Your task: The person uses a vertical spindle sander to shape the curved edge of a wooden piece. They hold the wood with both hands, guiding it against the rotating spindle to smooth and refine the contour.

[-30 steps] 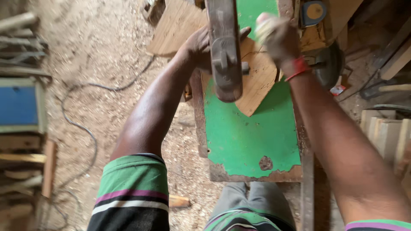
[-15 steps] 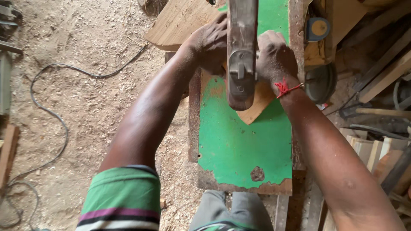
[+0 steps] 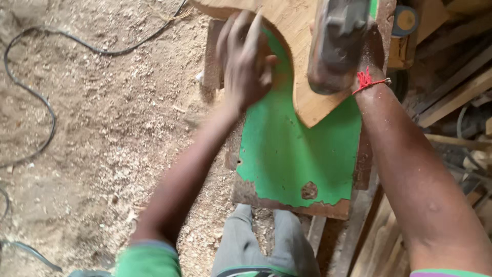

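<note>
The left hand (image 3: 246, 64) lies flat with loose fingers on the smooth curved wooden board (image 3: 302, 61) over the chipped green metal counter (image 3: 292, 154), while the right hand's (image 3: 371, 48) grip is hidden.

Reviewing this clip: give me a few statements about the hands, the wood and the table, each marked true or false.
1. The left hand lies on the curved wooden piece. True.
2. The table top is painted blue. False: it is green, with worn edges.
3. A red thread circles the right wrist. True.
4. The floor is clean tile. False: it is covered in sawdust, with a black cable across it.
5. The right hand is in full view. False: a grey machine part hides most of it.
</note>
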